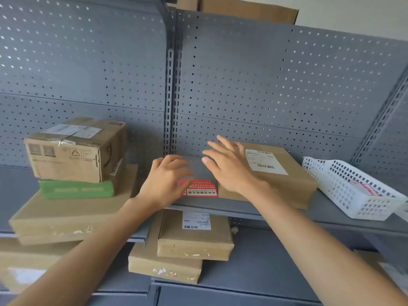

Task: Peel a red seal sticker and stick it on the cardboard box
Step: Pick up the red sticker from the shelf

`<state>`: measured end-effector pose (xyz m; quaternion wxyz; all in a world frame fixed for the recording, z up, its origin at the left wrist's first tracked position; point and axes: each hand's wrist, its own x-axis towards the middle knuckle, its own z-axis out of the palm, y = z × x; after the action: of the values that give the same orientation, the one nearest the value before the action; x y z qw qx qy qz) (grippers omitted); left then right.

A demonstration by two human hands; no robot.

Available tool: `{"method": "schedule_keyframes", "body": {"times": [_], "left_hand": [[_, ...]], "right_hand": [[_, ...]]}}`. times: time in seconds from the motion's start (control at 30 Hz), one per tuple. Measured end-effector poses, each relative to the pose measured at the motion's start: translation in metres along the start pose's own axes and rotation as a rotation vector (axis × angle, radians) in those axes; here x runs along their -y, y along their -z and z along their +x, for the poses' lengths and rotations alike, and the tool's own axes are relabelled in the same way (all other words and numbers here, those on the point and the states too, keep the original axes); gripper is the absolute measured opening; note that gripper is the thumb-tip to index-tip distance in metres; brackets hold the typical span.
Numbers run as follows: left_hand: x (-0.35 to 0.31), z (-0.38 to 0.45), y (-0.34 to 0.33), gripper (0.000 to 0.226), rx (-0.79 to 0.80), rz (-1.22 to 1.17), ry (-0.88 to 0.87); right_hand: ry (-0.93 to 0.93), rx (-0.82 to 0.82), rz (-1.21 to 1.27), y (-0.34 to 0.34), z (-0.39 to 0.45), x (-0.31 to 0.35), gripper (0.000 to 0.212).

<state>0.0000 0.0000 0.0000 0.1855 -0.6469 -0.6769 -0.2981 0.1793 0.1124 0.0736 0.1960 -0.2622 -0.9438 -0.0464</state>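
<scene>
The red seal sticker (pixel 202 190) lies flat on the grey shelf (pixel 331 208), just beside the cardboard box (pixel 293 180). Both hands' fingers are spread wide, holding nothing. The left hand (pixel 164 181) should pick gently at a corner.

We cannot see the left end of the red seal sticker (pixel 202 188): the left hand (pixel 164 181) covers it, and its small print is unreadable. The right hand (pixel 229 166) hides the near-left part of the cardboard box (pixel 284 184). The white basket (pixel 353 191) runs off the right edge, its contents unclear.
</scene>
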Motion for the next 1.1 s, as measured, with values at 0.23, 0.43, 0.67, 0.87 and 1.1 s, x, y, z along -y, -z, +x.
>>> {"method": "schedule_keyframes", "body": {"times": [0.23,0.43,0.67,0.87,1.1], "left_hand": [[-0.004,-0.027,-0.008,0.047,0.13,0.048,-0.1],[-0.001,-0.042,-0.01,0.051,0.103,0.058,-0.166],[0.002,-0.054,-0.006,0.032,-0.038,0.028,-0.365],[-0.004,-0.06,0.0,0.008,-0.123,-0.102,-0.361],[-0.022,-0.035,0.026,0.022,-0.252,-0.654,0.122]], "right_hand": [[0.009,0.003,-0.019,-0.01,-0.008,-0.007,0.039],[0.005,-0.008,-0.007,-0.013,-0.015,-0.012,0.036],[-0.001,-0.027,0.03,-0.014,-0.02,-0.012,0.032],[0.005,-0.055,0.095,-0.014,-0.029,-0.013,0.027],[-0.053,-0.197,0.3,0.001,-0.043,-0.014,0.021]]}}
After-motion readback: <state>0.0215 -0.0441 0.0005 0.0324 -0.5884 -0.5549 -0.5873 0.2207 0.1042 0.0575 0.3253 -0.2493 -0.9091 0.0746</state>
